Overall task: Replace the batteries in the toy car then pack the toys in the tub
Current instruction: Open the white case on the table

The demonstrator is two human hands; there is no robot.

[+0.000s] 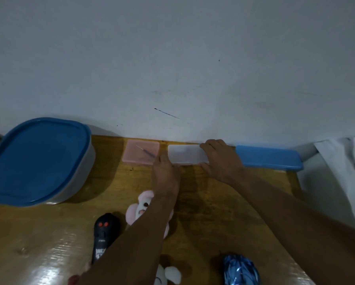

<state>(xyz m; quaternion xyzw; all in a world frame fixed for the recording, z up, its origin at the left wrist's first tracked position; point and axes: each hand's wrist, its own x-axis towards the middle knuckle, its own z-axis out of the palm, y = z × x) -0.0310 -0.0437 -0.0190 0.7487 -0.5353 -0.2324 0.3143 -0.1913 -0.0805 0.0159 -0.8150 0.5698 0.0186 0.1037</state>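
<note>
- Nearest the camera, at the bottom edge of the wooden desk [39, 233], lie a shiny blue ball-like toy [241, 271] and a white plush toy [168, 275], only partly in view.
- Just beyond, a dark toy car [104, 235] with two red dots on its top lies left of the left forearm; a pink and white plush toy [139, 208] sits beside it, partly hidden under that arm.
- Both forearms reach forward over the middle of the desk.
- The left hand [166, 175] touches the left end of a white translucent case [185, 154]; whether its grip is pinching the case or only resting there, I cannot tell.
- The right hand [221, 159] has its grip spread around the right end of the case, fingers at the far edge and thumb at the near edge.
- At the far left stands the tub [39, 161], its blue lid on.
- Along the wall, a pink case [140, 154] lies just left of the white one, and a blue case [269, 158] to the right.
</note>
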